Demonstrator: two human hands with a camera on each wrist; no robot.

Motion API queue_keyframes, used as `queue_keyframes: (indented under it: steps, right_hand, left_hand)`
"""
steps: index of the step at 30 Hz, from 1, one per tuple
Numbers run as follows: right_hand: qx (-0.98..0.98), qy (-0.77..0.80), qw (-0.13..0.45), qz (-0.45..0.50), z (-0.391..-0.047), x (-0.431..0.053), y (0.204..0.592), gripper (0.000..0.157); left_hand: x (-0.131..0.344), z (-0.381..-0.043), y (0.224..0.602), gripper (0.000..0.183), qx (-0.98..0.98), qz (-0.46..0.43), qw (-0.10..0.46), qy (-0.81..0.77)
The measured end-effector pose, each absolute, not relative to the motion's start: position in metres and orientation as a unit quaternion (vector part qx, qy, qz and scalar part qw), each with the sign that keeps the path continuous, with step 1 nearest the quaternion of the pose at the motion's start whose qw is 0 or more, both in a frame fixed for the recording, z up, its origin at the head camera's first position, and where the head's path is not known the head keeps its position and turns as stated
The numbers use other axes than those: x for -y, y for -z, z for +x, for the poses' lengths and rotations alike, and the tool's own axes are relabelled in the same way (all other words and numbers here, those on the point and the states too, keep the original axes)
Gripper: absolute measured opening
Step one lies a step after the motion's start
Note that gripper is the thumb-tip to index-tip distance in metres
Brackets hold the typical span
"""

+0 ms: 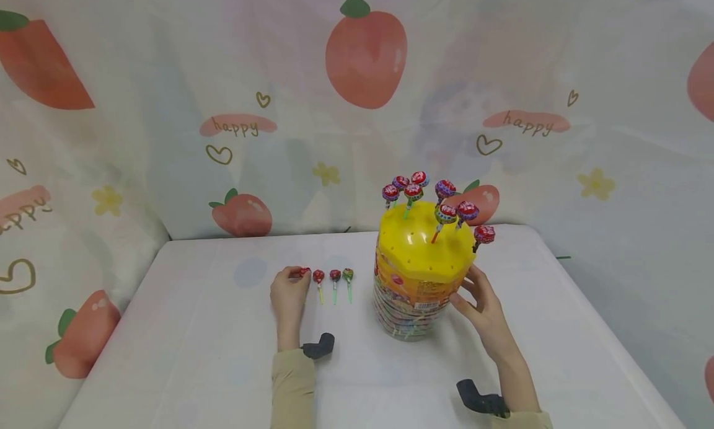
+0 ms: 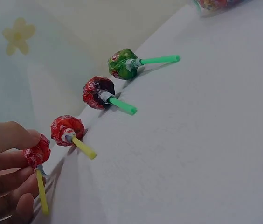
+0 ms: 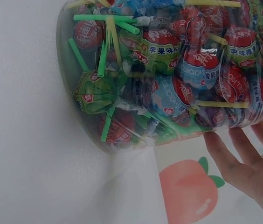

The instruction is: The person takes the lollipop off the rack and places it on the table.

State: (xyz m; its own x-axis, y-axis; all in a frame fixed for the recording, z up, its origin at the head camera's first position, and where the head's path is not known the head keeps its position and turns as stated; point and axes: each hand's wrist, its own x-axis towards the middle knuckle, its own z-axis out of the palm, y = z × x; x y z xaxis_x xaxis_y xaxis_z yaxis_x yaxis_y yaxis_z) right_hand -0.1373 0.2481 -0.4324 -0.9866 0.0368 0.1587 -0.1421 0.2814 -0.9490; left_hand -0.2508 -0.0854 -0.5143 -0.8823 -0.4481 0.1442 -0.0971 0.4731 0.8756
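My left hand (image 1: pixel 290 291) pinches a red-wrapped lollipop (image 2: pixel 38 151) with a yellow stick by its head, at the left end of a short row. Beside it on the table lie a red lollipop (image 2: pixel 67 130) with a yellow stick, a dark red lollipop (image 2: pixel 99 93) with a green stick and a green lollipop (image 2: pixel 123 64). A clear tub (image 1: pixel 406 314) full of wrapped lollipops stands to the right under a yellow lid (image 1: pixel 418 246). Several lollipops stick up from holes in that lid. My right hand (image 1: pixel 484 311) touches the tub's right side with spread fingers (image 3: pixel 220 154).
The white table (image 1: pixel 212 342) runs back to a hanging cloth (image 1: pixel 301 63) printed with fruit and hearts. A dark wrist mount (image 1: pixel 319 346) sits on the left wrist, another dark mount (image 1: pixel 480 399) on the right.
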Motion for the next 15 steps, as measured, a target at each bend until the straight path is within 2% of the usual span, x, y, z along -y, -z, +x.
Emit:
queue_keyframes:
  steps: [15]
  right_hand:
    - [0.795,-0.602,0.07,0.026,-0.1368,-0.2472,0.4304,0.07]
  left_hand:
    - [0.0842,-0.248,0.5139,0.024,0.844,0.158,0.197,0.473]
